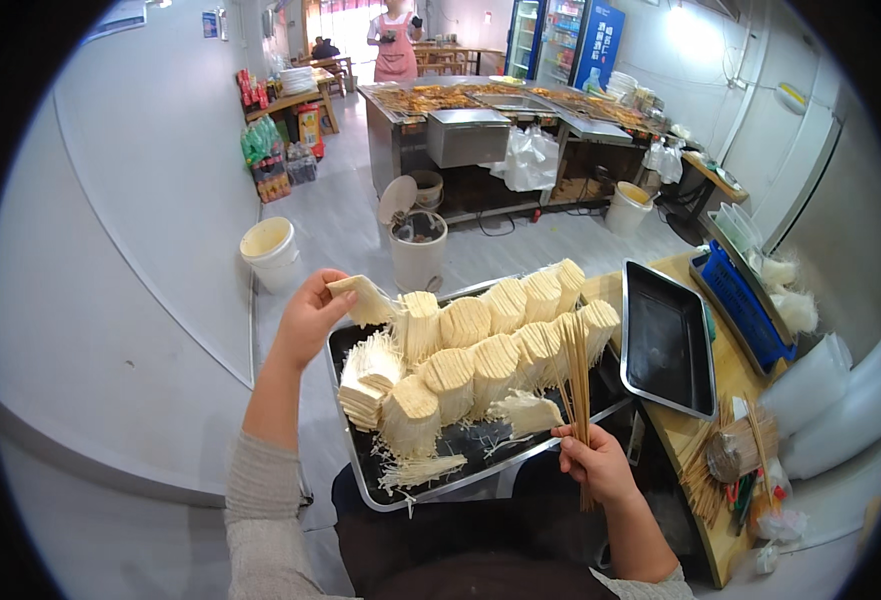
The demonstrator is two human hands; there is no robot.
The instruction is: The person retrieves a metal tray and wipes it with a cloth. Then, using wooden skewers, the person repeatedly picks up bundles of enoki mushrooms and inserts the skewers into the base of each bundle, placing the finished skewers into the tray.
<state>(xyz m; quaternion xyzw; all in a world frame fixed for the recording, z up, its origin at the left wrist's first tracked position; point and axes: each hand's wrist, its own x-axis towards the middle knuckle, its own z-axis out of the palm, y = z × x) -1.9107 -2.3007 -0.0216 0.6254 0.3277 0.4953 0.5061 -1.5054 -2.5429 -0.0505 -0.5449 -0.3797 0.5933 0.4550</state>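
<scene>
My left hand [313,311] pinches a flat slab of enoki mushrooms [364,300] at its root end, raised above the far left corner of a black tray [485,448]. A bundle of thin bamboo skewers [577,367] stands nearly upright in my right hand [594,457], at the tray's near right edge. Close to those fingers is another enoki slab [528,414]; whether a skewer pierces it I cannot tell. Sliced enoki bundles [451,375] stand in rows across the tray, cut root ends up. Loose enoki stems [421,471] lie at its near left.
To the right, a wooden table [669,431] bears a second black tray [669,337], a blue basket [740,307] and more skewers [703,465]. Beyond stand a lidded bin [419,255], a white bucket [269,251] and a metal food counter [395,150]. A person in a pink apron [395,56] stands behind it.
</scene>
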